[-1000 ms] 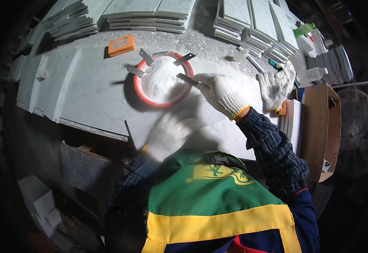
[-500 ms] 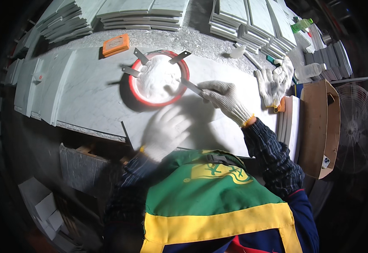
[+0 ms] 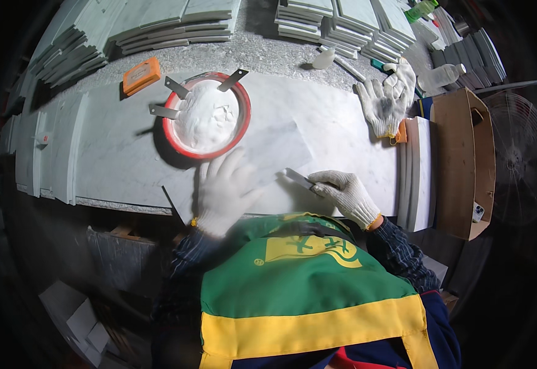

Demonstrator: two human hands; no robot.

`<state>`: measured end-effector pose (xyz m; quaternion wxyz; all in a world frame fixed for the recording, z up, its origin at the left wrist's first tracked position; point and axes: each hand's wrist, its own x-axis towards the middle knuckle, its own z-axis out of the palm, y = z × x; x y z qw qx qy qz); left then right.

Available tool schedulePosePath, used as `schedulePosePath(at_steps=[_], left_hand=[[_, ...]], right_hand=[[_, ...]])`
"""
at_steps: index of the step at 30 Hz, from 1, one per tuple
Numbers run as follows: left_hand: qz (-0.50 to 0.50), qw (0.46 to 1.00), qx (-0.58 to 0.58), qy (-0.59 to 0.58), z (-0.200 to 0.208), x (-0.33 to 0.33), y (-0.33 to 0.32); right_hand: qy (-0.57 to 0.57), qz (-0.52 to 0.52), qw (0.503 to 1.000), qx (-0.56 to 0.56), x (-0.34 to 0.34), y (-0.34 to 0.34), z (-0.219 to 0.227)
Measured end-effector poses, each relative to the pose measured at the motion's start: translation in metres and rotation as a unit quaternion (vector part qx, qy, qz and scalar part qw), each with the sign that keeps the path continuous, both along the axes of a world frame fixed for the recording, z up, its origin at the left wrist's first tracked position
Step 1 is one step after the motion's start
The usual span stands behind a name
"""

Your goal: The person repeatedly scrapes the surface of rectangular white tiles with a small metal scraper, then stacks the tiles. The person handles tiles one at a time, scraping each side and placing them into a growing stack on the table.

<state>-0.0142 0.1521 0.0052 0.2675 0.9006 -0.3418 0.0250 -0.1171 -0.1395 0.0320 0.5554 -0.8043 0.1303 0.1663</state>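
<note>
My right hand (image 3: 345,195), in a white knit glove, grips a flat metal scraper blade (image 3: 299,178) with white paste at its tip. The tip is just over the pale marble surface (image 3: 336,135), close to its near edge. To the left, my gloved left hand (image 3: 226,192) lies flat with fingers spread on the marble; it is slightly blurred. Beyond it stands a red-rimmed bowl (image 3: 246,107) of white paste (image 3: 206,120). Three more metal blades rest at the bowl's edge, among them one at the upper right (image 3: 233,80).
An orange box (image 3: 141,77) lies behind the bowl at left. Stacked marble tiles (image 3: 176,31) line the back. Spare work gloves (image 3: 384,101), a clear bottle (image 3: 441,77) and a cardboard box (image 3: 453,160) are at right, before a fan (image 3: 514,154).
The blade in my right hand has left the bowl and moved down and nearer, to the marble, with paste on its tip. My left hand stays near the marble's front edge.
</note>
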Motion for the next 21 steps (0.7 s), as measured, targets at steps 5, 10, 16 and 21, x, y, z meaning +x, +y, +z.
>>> schedulePosePath(at_steps=[5, 10, 16, 21], left_hand=[[-0.001, 1.0, -0.006, 0.011, -0.002, 0.0, 0.001], [-0.002, 1.0, -0.013, 0.005, -0.002, 0.0, 0.001], [0.0, 1.0, -0.017, 0.001, 0.0, 0.0, 0.001], [0.002, 1.0, -0.005, 0.011, 0.003, 0.0, -0.001]], right_hand=[[-0.008, 0.017, 1.0, -0.021, 0.009, 0.008, 0.001], [0.016, 0.006, 0.999, -0.036, 0.019, 0.013, -0.002], [0.036, -0.015, 0.999, -0.018, 0.021, 0.011, 0.003], [0.061, -0.033, 0.997, -0.023, 0.015, 0.005, 0.003]])
